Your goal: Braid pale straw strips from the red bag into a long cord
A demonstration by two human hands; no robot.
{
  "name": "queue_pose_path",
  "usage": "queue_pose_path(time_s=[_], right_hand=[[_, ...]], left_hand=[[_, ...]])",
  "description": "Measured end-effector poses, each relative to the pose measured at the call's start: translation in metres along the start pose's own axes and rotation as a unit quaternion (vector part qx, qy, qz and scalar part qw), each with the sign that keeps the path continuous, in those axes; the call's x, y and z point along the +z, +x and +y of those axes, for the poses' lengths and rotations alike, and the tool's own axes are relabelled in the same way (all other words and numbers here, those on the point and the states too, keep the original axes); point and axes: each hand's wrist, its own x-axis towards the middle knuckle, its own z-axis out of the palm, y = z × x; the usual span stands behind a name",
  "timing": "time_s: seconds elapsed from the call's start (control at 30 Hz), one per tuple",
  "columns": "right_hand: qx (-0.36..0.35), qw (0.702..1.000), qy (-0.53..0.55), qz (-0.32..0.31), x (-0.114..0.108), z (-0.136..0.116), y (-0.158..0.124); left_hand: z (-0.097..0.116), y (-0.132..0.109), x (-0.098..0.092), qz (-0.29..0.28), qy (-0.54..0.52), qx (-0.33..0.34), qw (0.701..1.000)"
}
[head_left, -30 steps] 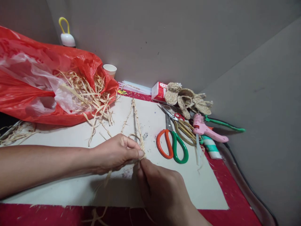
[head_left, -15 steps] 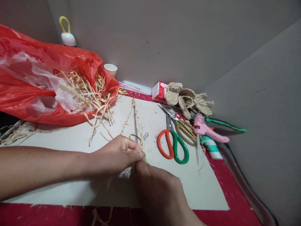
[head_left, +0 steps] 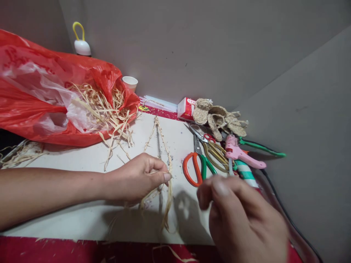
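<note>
My left hand (head_left: 139, 178) lies on the white board (head_left: 82, 215) and pinches a braided straw cord (head_left: 161, 140) between thumb and fingers. The cord runs from the pinch up to the far edge of the board, and its loose strands hang down toward me. My right hand (head_left: 241, 219) is raised off the board at the lower right, blurred, fingers curled together with nothing visible in them. It hovers just in front of the orange and green scissors (head_left: 199, 166).
A red plastic bag (head_left: 41, 95) full of straw strips lies at the left. At the right are more scissors, a pink glue gun (head_left: 241, 151), a striped roll, woven straw pieces (head_left: 216, 117), a small red box and a paper cup (head_left: 129, 82). Grey walls close in behind and right.
My right hand has let go of the straw cord and moved right and up, toward the scissors. The loose strands now hang free below my left hand's pinch.
</note>
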Motion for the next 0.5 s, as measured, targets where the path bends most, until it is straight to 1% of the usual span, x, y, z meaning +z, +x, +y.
queue_pose_path(time_s=[0.03, 0.07, 0.1, 0.13, 0.17, 0.2, 0.23, 0.27, 0.3, 0.37, 0.43, 0.5], right_hand=[[0.099, 0.991, 0.08, 0.046, 0.001, 0.001, 0.007], [0.165, 0.972, 0.168, 0.02, 0.004, 0.001, 0.013], [0.23, 0.941, 0.249, -0.024, 0.009, 0.002, 0.018], [0.275, 0.907, 0.313, -0.064, 0.014, 0.002, 0.021], [0.305, 0.874, 0.364, -0.1, 0.019, 0.003, 0.023], [0.33, 0.847, 0.4, -0.115, 0.023, 0.003, 0.025], [0.345, 0.829, 0.424, -0.114, 0.026, 0.003, 0.025], [0.353, 0.818, 0.439, -0.112, 0.028, 0.003, 0.024], [0.356, 0.812, 0.447, -0.119, 0.029, 0.003, 0.024], [0.358, 0.803, 0.446, -0.168, 0.029, 0.004, 0.022], [0.344, 0.803, 0.436, -0.219, 0.027, 0.004, 0.022], [0.321, 0.817, 0.412, -0.244, 0.023, 0.004, 0.025]], left_hand=[[-0.001, 0.001, 0.0, 0.001, -0.003, 0.0, 1.0], [-0.001, 0.001, 0.0, 0.001, -0.011, 0.005, 1.0], [-0.002, 0.002, 0.001, -0.004, -0.025, 0.014, 1.0], [-0.003, 0.003, 0.001, -0.016, -0.041, 0.026, 0.999], [-0.003, 0.004, 0.001, -0.035, -0.059, 0.042, 0.997], [-0.004, 0.004, 0.001, -0.059, -0.074, 0.057, 0.994], [-0.004, 0.005, 0.002, -0.082, -0.085, 0.069, 0.991], [-0.005, 0.004, 0.002, -0.097, -0.086, 0.075, 0.989], [-0.005, 0.004, 0.003, -0.095, -0.076, 0.072, 0.99], [-0.005, 0.002, 0.003, -0.063, -0.031, 0.047, 0.996], [-0.005, 0.001, 0.002, -0.016, 0.024, 0.022, 0.999], [-0.002, 0.001, 0.0, 0.01, 0.069, 0.016, 0.997]])
